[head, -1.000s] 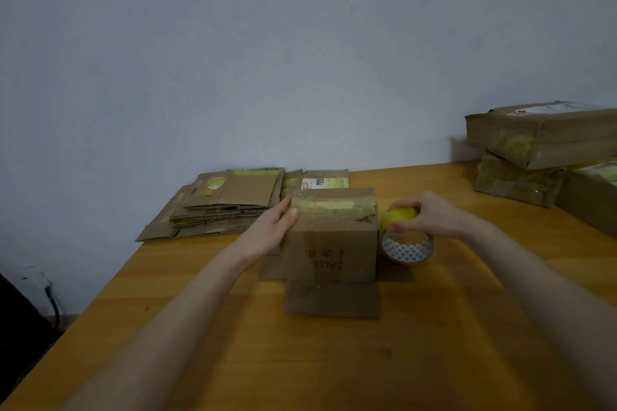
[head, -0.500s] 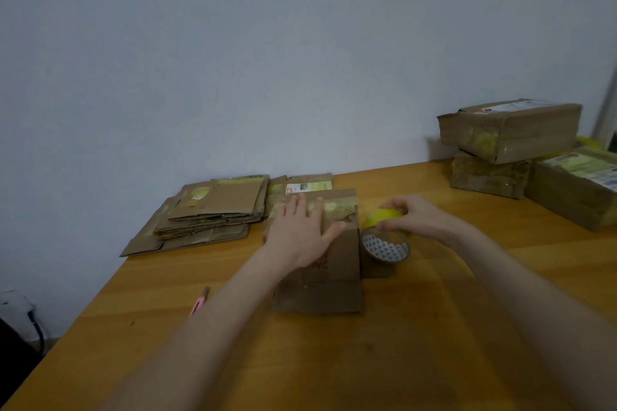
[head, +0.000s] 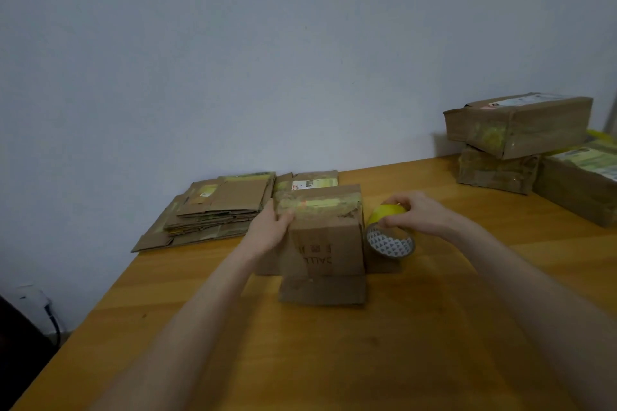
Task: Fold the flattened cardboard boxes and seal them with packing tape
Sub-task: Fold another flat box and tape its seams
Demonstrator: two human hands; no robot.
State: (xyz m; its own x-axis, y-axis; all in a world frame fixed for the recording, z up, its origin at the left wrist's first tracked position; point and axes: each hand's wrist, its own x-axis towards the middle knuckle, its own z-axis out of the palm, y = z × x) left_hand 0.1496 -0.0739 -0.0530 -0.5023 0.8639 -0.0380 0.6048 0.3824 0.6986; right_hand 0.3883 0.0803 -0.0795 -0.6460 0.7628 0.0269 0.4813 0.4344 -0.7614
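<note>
A small folded cardboard box point(head: 329, 243) stands upright in the middle of the wooden table point(head: 334, 360), its lower flaps splayed flat on the wood. Old yellowish tape runs across its top. My left hand point(head: 270, 228) grips the box's upper left edge, thumb on the top. My right hand point(head: 417, 213) holds a roll of yellow packing tape point(head: 389, 232) just right of the box, close to its top right corner. The roll's patterned core faces me.
A pile of flattened cardboard boxes point(head: 220, 210) lies at the back left by the wall. Several sealed boxes point(head: 521, 125) are stacked at the back right. A cable and plug point(head: 46, 307) sit on the floor at the left.
My left hand slid from lying flat on the box's top to gripping its left edge. The tape roll stays beside the box's right side. The view shifted slightly.
</note>
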